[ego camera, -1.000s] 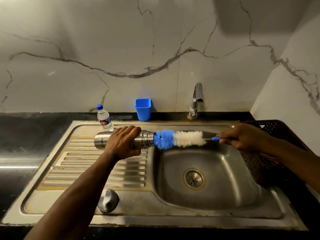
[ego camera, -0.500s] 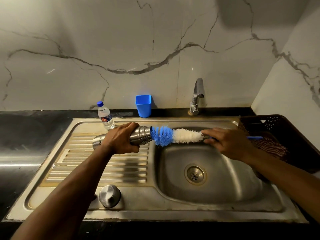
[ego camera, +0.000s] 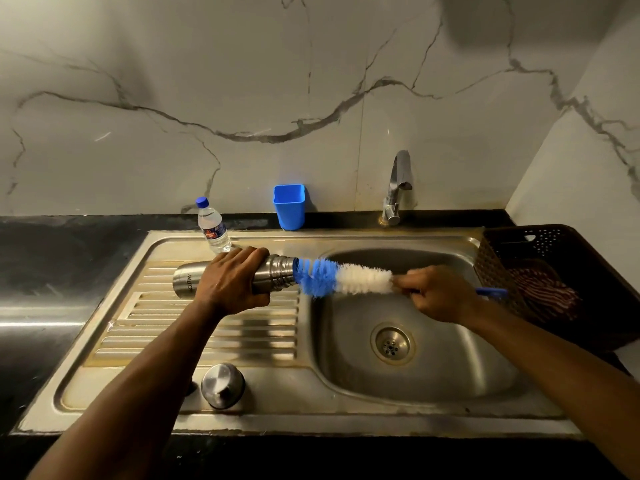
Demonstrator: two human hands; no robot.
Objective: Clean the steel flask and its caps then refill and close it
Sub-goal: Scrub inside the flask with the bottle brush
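My left hand (ego camera: 231, 281) grips the steel flask (ego camera: 275, 278), held on its side above the ribbed drainboard with its open mouth facing right. A bottle brush (ego camera: 341, 278) with blue and white bristles has its blue tip at the flask's mouth. My right hand (ego camera: 438, 294) grips the brush handle just behind the white bristles, over the sink bowl (ego camera: 433, 372); the blue handle end sticks out past the hand. A steel cap (ego camera: 222, 385) sits on the sink's front rim.
A small plastic water bottle (ego camera: 212, 227) and a blue cup (ego camera: 289, 206) stand at the back edge, with the tap (ego camera: 398, 188) to their right. A dark basket (ego camera: 540, 271) holding a striped cloth stands right of the bowl. Black counter lies left.
My right hand slid up the brush handle toward the bristles. The brush's blue tip moved left to the flask mouth. The flask stays in my left hand.
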